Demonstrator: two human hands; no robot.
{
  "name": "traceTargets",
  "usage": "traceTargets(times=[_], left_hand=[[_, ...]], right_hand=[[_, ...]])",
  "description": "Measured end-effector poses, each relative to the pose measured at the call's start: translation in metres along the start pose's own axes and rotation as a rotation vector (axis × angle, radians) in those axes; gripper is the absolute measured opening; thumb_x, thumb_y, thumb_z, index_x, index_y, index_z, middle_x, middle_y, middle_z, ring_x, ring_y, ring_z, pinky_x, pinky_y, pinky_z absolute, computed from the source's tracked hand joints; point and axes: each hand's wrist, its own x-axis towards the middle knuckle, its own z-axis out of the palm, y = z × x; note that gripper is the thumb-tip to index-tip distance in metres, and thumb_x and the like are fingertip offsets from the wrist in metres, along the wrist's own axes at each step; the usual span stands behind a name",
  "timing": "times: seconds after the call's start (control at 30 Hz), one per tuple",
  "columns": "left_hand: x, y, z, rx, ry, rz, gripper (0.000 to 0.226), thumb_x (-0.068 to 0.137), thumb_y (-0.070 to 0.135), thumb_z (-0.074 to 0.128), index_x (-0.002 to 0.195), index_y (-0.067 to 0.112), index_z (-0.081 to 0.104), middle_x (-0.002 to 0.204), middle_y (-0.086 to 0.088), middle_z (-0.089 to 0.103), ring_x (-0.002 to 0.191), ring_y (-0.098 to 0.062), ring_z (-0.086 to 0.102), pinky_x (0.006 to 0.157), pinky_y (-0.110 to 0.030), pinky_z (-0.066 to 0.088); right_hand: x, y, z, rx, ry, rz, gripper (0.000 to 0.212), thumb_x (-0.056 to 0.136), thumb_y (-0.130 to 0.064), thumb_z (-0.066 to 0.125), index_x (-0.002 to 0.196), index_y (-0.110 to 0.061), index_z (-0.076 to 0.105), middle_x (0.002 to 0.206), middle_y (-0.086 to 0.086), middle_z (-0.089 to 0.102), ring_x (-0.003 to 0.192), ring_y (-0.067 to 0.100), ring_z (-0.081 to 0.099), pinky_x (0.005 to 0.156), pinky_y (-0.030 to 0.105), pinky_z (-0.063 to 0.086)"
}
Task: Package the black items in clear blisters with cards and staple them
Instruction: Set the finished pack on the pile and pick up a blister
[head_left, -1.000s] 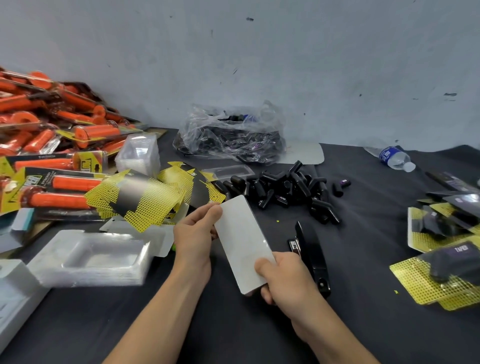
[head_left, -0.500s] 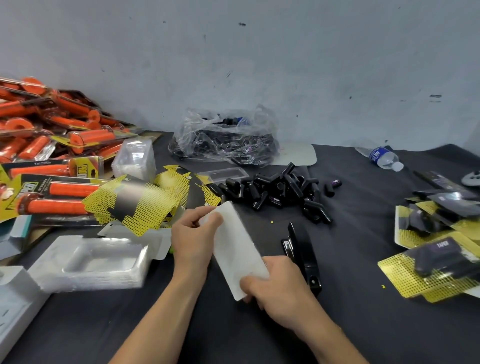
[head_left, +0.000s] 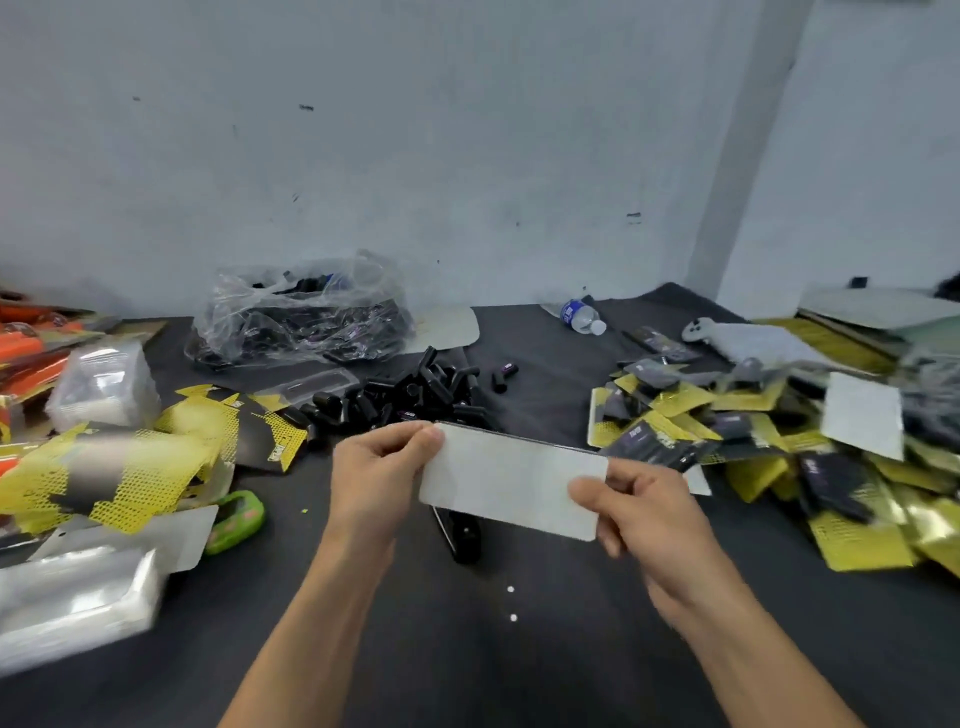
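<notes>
Right now you hold the white card (head_left: 511, 480) above the table (head_left: 519, 675), your left hand (head_left: 384, 467) pinching its 9 o'clock end and your right hand (head_left: 641, 501) its 3 o'clock end, each grip closed on it. Black items (head_left: 410, 395) lie heaped at 12 o'clock of the card, the stapler (head_left: 464, 538) at 6 o'clock.

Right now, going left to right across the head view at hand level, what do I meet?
In order: yellow cards → green object → left hand → white card → right hand → pile of finished packs.
</notes>
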Motion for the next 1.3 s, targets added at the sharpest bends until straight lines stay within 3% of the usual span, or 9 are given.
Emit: traceTargets(times=[0.1, 0.2, 0.33, 0.5, 0.6, 0.8, 0.9, 1.0, 1.3], left_hand=[[-0.007, 0.006, 0.043, 0.186, -0.1, 0.076, 0.013, 0.082, 0.019, 0.084, 0.085, 0.032, 0.084, 0.085, 0.008, 0.08, 0.085, -0.012, 0.076, 0.086, -0.04, 0.062], [-0.018, 0.005, 0.087, 0.157, -0.237, 0.051, 0.051, 0.089, 0.036, 0.079, 0.137, 0.041, 0.062, 0.105, 0.023, 0.076, 0.105, 0.0, 0.07, 0.094, -0.027, 0.055], [-0.026, -0.004, 0.122, 0.09, -0.355, -0.067, 0.07, 0.096, 0.053, 0.064, 0.157, 0.046, 0.031, 0.129, 0.029, 0.06, 0.106, 0.022, 0.056, 0.089, -0.015, 0.043], [-0.028, -0.011, 0.124, 0.316, -0.412, -0.089, 0.068, 0.093, 0.049, 0.067, 0.153, 0.045, 0.036, 0.141, 0.02, 0.054, 0.101, 0.015, 0.055, 0.072, -0.01, 0.041], [-0.02, -0.009, 0.11, 0.581, -0.327, 0.008, 0.048, 0.089, 0.035, 0.069, 0.135, 0.044, 0.059, 0.118, 0.022, 0.066, 0.085, 0.011, 0.061, 0.066, -0.005, 0.042], [-0.013, 0.008, 0.062, 0.79, -0.009, 0.031, 0.014, 0.083, 0.028, 0.075, 0.082, 0.042, 0.078, 0.079, 0.025, 0.074, 0.084, -0.003, 0.07, 0.08, -0.029, 0.056], [-0.009, 0.019, 0.016, 0.836, 0.124, 0.03, 0.012, 0.084, 0.035, 0.078, 0.073, 0.037, 0.077, 0.073, 0.019, 0.073, 0.078, -0.006, 0.07, 0.07, -0.027, 0.053], [-0.01, 0.034, -0.042, 1.038, 0.338, 0.065, 0.032, 0.088, 0.053, 0.065, 0.07, 0.029, 0.075, 0.058, 0.01, 0.063, 0.059, -0.01, 0.057, 0.056, -0.028, 0.042], [-0.048, 0.037, -0.205, 1.276, 0.518, -0.196, 0.02, 0.085, 0.027, 0.064, 0.102, 0.029, 0.075, 0.107, 0.003, 0.075, 0.104, -0.023, 0.067, 0.075, -0.03, 0.045]], right_hand=[[0.004, -0.006, -0.057, -0.145, 0.107, 0.006, 0.019, 0.097, -0.015, 0.07, 0.08, -0.015, 0.079, 0.055, 0.009, 0.052, 0.045, 0.014, 0.039, 0.056, 0.029, 0.038], [0.013, -0.011, -0.098, -0.31, 0.504, -0.173, 0.015, 0.096, -0.023, 0.068, 0.085, -0.024, 0.079, 0.051, -0.015, 0.056, 0.05, 0.006, 0.047, 0.056, 0.021, 0.04], [0.03, -0.013, -0.12, -0.759, 0.851, -0.375, 0.024, 0.101, -0.02, 0.058, 0.118, -0.022, 0.075, 0.103, -0.009, 0.074, 0.09, 0.017, 0.065, 0.078, 0.022, 0.047], [0.034, 0.019, -0.093, -1.217, 0.486, -0.1, 0.077, 0.086, -0.009, 0.068, 0.154, -0.026, 0.037, 0.166, -0.002, 0.029, 0.144, 0.026, 0.035, 0.115, 0.046, 0.034], [0.018, 0.037, -0.049, -1.06, 0.393, -0.22, 0.07, 0.086, -0.009, 0.068, 0.15, -0.028, 0.047, 0.163, -0.008, 0.036, 0.14, 0.018, 0.037, 0.113, 0.039, 0.034], [0.011, 0.028, 0.047, -0.752, 0.016, -0.298, 0.045, 0.087, -0.016, 0.058, 0.131, -0.027, 0.063, 0.135, 0.0, 0.063, 0.122, 0.021, 0.055, 0.098, 0.027, 0.043], [0.015, 0.009, 0.097, -0.67, -0.065, -0.332, 0.028, 0.089, -0.02, 0.054, 0.112, -0.027, 0.068, 0.101, -0.001, 0.072, 0.098, 0.023, 0.063, 0.073, 0.028, 0.04], [0.015, -0.009, 0.145, -0.663, -0.174, -0.356, 0.039, 0.088, -0.015, 0.056, 0.121, -0.029, 0.071, 0.107, -0.002, 0.074, 0.103, 0.021, 0.066, 0.085, 0.03, 0.051], [0.006, -0.032, 0.289, -0.646, -0.462, -0.461, 0.043, 0.087, -0.008, 0.057, 0.122, -0.025, 0.074, 0.127, 0.008, 0.067, 0.114, 0.029, 0.064, 0.094, 0.033, 0.053]])
